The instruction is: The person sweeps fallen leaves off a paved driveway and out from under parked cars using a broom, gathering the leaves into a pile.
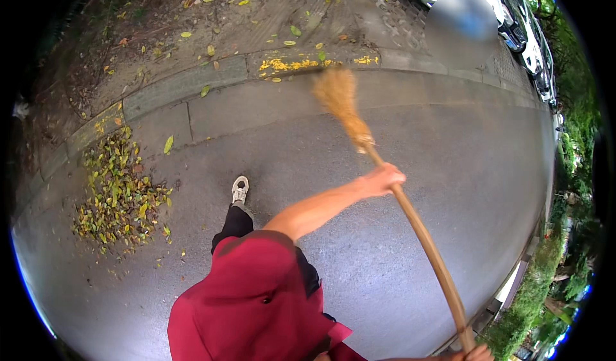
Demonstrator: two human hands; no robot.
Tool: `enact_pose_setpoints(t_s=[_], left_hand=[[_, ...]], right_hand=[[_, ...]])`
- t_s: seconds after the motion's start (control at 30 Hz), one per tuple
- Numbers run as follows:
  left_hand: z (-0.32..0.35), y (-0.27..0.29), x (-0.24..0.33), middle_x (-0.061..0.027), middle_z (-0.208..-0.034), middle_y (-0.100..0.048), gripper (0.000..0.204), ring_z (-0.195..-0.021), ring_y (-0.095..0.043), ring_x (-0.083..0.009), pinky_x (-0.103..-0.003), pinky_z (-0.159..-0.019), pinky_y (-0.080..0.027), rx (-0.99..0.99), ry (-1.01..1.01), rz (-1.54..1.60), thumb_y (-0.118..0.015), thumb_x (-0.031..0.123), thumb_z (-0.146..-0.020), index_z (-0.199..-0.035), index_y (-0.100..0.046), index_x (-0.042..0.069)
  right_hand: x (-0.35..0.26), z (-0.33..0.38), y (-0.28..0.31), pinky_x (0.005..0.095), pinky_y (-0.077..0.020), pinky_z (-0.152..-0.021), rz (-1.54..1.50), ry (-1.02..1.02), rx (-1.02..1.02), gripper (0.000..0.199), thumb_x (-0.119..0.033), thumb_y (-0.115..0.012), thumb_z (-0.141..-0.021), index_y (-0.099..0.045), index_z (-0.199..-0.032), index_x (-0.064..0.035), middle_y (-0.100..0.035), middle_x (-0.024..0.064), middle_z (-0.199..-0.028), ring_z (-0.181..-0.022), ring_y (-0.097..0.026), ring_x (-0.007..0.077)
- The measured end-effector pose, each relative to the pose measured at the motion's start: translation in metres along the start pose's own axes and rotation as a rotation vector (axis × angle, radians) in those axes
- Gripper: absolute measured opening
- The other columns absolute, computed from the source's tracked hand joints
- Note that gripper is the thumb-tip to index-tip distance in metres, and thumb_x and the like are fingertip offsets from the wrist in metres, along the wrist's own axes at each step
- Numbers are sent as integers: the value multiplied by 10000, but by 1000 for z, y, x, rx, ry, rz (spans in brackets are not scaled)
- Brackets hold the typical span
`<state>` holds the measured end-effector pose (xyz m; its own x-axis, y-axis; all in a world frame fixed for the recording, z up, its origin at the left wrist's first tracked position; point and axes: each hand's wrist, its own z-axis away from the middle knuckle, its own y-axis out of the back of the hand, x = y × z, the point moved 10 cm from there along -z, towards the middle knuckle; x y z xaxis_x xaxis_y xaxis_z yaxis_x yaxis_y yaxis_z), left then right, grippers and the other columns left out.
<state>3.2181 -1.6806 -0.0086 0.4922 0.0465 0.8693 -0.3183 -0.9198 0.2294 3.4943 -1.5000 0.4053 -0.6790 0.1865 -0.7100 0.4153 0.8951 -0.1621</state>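
My left hand [384,180] is closed around the middle of a long wooden broom handle [427,239], arm stretched out in front of me. At the bottom edge my right hand [478,354] grips the handle's near end and is only partly in view. The straw broom head [337,93] is blurred, low over the asphalt just short of the kerb [186,86]. Yellow petals [289,64] lie on the kerb right beside the broom head. My red shirt [256,297] and one foot in a white shoe [240,189] show below.
A pile of yellow-green leaves [119,197] lies on the asphalt at the left by the kerb. Beyond the kerb, bare earth carries scattered leaves [186,34]. Parked cars [526,40] stand at the top right. A hedge [539,284] borders the road on the right.
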Motion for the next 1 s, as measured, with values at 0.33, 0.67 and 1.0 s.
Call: enact_pose_setpoints(t_s=[0.33,0.67,1.0], left_hand=[[355,220,4,-107,-717,-589,75,-760,-558,-315,-432,-696,-388,244,733,-836,-588,34,-677,-719,-538,72],[165,125,87,-22,-684,-509,181,-721,-525,-234,-379,-691,-372,181,125,-555,-668,137,-702,-768,-500,150],[241,317,-44,-87,-644,-567,206,-719,-595,-348,-448,-638,-466,107,36,-574,-729,104,-601,-711,-558,136]], right_hand=[[321,108,-83,215,-208,-344,-457,-832,105,363,-189,-508,-947,-384,-607,-165,-301,-61,-493,-396,-235,56],[92,61,90,219,-197,-391,-76,-276,232,368,-181,-534,-902,-323,-600,-164,-275,-53,-513,-427,-233,59],[61,169,-141,224,-198,-403,-67,-271,213,403,-190,-575,-844,-280,-569,-181,-274,-48,-498,-437,-258,55]])
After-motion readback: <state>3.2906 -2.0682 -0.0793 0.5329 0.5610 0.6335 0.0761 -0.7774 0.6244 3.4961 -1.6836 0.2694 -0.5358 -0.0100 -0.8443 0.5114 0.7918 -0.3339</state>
